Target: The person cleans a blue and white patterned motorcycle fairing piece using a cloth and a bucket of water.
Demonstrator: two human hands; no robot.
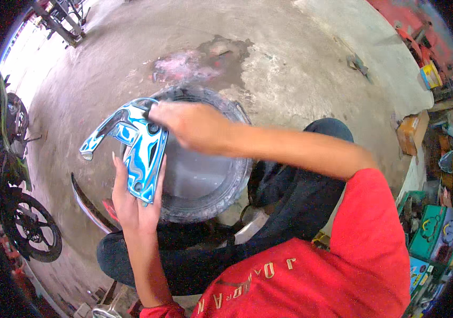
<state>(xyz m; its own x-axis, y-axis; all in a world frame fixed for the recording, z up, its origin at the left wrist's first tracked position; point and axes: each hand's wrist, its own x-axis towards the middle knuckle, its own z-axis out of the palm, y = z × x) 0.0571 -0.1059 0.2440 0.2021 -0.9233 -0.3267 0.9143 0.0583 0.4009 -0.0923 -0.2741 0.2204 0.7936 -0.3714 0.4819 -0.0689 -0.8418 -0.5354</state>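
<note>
A blue-and-white marbled part (144,153), hook-shaped at its upper end and pierced with holes, is held over the left side of a round dark tub (241,177). My left hand (136,212) grips it from below, fingers along both edges of its lower end. Bent across from the right, my right hand (197,127) is closed at the part's upper end and slightly blurred. Something small and dark shows by its fingers, too unclear to name. Greyish liquid (194,175) lies inside the tub.
My bent legs (290,175) flank the tub's near and right sides. A long curved strip (86,204) lies left of it. Motorcycle wheels (35,228) stand at far left. A cardboard box (412,132) and green case (427,228) line the right. A wet pinkish stain (184,66) marks the floor.
</note>
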